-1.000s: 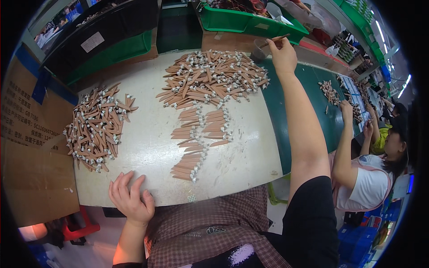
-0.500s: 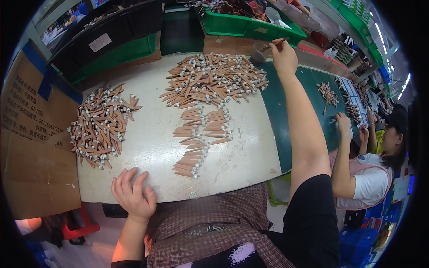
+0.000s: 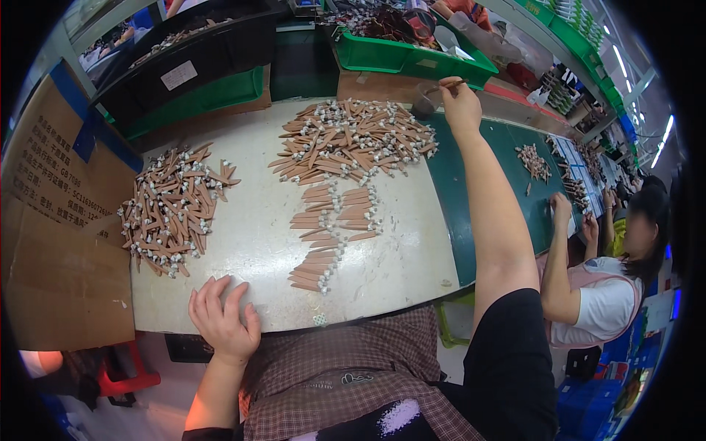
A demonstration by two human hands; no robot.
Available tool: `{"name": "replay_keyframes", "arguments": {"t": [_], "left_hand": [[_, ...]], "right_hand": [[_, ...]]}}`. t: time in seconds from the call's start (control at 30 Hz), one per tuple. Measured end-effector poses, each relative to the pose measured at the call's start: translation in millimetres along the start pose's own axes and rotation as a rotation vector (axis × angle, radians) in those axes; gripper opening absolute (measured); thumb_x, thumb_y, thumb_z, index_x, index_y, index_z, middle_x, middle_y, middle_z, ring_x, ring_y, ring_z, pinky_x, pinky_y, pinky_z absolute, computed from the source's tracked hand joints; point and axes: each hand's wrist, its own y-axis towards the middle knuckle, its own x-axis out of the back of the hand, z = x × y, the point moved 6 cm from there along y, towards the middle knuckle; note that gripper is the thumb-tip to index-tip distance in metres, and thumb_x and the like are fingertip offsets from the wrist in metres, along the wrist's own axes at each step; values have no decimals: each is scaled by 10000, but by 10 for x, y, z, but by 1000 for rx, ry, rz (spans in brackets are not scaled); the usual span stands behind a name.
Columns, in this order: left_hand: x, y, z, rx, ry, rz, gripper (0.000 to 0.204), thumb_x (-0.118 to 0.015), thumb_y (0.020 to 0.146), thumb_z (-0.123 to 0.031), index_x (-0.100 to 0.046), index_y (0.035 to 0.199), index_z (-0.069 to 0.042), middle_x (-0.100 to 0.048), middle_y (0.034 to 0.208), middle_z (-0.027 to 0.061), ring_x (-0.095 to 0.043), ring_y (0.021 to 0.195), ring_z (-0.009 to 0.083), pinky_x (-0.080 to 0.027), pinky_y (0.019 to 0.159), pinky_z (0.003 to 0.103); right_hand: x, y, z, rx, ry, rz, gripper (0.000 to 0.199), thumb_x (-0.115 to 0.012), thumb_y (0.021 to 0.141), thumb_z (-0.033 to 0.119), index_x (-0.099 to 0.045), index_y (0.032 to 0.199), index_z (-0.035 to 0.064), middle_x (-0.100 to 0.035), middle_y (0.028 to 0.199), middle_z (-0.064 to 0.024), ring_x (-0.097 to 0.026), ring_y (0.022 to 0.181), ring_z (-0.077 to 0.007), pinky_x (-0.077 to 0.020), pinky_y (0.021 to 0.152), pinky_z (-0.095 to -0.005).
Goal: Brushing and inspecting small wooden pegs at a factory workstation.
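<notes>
My right hand [image 3: 463, 110] reaches far forward, fingers pinched around a thin brown stick [image 3: 451, 84] that looks like a brush handle. Its far end points at the mouth of a small see-through cup [image 3: 424, 103] with something dark in it; the tip cannot be made out. My left hand [image 3: 224, 316] rests at the near table edge, fingers spread, holding nothing. Ahead of it, flat tan pointed pieces with whitish ends lie in neat short rows [image 3: 316, 220]. More of these pieces form a big heap [image 3: 353, 140] behind the rows and another heap [image 3: 173, 209] at the left.
A cardboard box [image 3: 66, 272] walls the left side of the white table [image 3: 250, 213]. At the back stand a black bin [image 3: 213, 55] and a green tray [image 3: 390, 59]. A green surface [image 3: 507, 147] runs to the right, where a co-worker [image 3: 603, 294] sits beside more pieces.
The whole view has shifted slightly. My right hand has moved a little closer to the cup, bringing the stick's far end to its mouth. My left hand stays at the table edge.
</notes>
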Motion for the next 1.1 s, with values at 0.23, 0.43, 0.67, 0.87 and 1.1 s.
{"name": "replay_keyframes", "arguments": {"t": [0.23, 0.43, 0.67, 0.87, 1.1], "left_hand": [[-19, 13, 7, 13, -2, 0, 276, -518, 745, -262, -625, 955, -118, -560, 1073, 89, -482, 1082, 300, -274, 991, 487], [-23, 25, 24, 5, -6, -1, 274, -519, 747, -262, -627, 953, -117, -564, 1068, 87, -482, 1083, 297, -279, 988, 485], [10, -26, 120, 30, -39, 0, 285, -549, 698, -221, -624, 954, -122, -551, 1073, 96, -478, 1080, 311, -320, 962, 465], [83, 6, 79, 18, -166, 10, 243, -658, 711, -189, -622, 943, -129, -547, 1078, 59, -473, 1096, 291, -295, 980, 468], [190, 914, 290, -71, -122, -85, 158, -625, 749, -90, -623, 906, -105, -579, 1005, 65, -501, 1034, 257, -350, 894, 387]], "right_hand": [[19, -32, 52, -72, -89, -34, 202, -623, 811, 317, -638, 889, 131, -676, 830, -41, -641, 792, -238, -485, 692, -350], [-100, -24, -74, -72, 83, -75, 215, -645, 803, 325, -640, 885, 126, -678, 833, -51, -646, 790, -239, -487, 678, -358], [-28, -119, -30, 117, 56, -129, 230, -612, 838, 327, -622, 925, 114, -652, 880, -109, -626, 835, -299, -478, 718, -387], [2, 8, -923, -302, 854, -153, 254, -624, 870, 242, -616, 945, 0, -670, 918, -88, -641, 859, -170, -485, 774, -255], [430, -869, -294, -654, 1423, 99, 282, -570, 902, 238, -570, 1082, 21, -622, 1084, -99, -585, 993, -155, -459, 842, -256]]}}
